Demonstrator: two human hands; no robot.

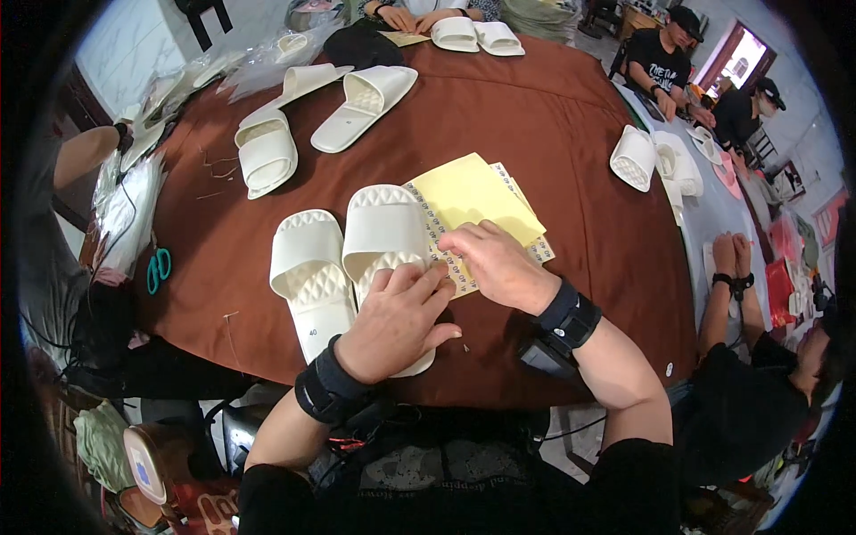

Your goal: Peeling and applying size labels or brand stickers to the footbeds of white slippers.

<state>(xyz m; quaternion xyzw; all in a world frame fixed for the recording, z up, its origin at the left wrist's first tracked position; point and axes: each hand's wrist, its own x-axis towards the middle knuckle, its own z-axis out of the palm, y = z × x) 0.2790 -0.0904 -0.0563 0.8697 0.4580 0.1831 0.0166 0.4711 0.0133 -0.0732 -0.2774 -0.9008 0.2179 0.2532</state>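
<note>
Currently, left hand [397, 321] palm down over white slipper [385, 225], fingers spread, not clenched. Right hand [510, 272] above printed label sheets [541, 251], fingers curled; cannot tell whether pinching anything. Matching slipper [306, 259] just beside, on left. Yellow paper [468, 196] atop sheets. Farther out, teal scissors [159, 270] at left on brown cloth [606, 303]; more white slippers [382, 86] toward far side.

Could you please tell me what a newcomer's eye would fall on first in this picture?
Probably the pair of white slippers in front of the person, with the left hand over the right one. Next comes the yellow sheet just to their right, beyond the right hand. The teal-handled scissors also stand out against the brown cloth, at the far left.
</note>
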